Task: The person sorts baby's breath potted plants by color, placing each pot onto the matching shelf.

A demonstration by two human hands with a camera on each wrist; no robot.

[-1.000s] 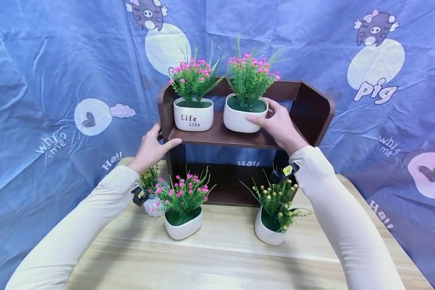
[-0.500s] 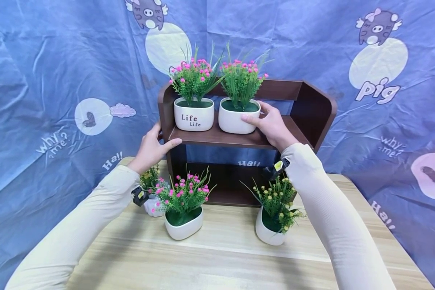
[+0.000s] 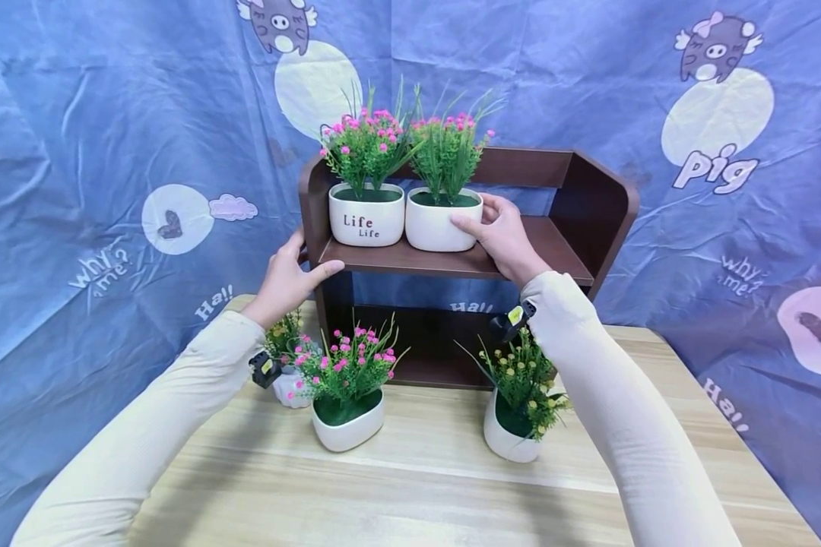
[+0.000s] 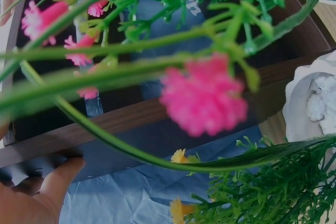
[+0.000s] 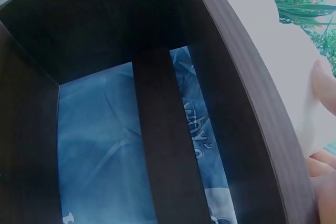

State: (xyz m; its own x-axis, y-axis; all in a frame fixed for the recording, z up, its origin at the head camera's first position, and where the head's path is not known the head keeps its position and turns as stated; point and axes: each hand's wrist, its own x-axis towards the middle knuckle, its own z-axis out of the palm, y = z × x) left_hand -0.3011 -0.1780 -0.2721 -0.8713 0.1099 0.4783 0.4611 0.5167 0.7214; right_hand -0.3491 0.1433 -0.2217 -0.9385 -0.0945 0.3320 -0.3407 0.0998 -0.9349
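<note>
right hand point(image 3: 502, 232) grips the plain white pot point(image 3: 438, 226) from its right; left hand point(image 3: 289, 277) clasps the shelf point(image 3: 520, 258) edge.

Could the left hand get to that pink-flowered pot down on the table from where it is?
Probably yes. The left hand grips the shelf's left edge, and the pink-flowered pot stands on the table just below it, with open space between; only a smaller pot stands close by.
</note>
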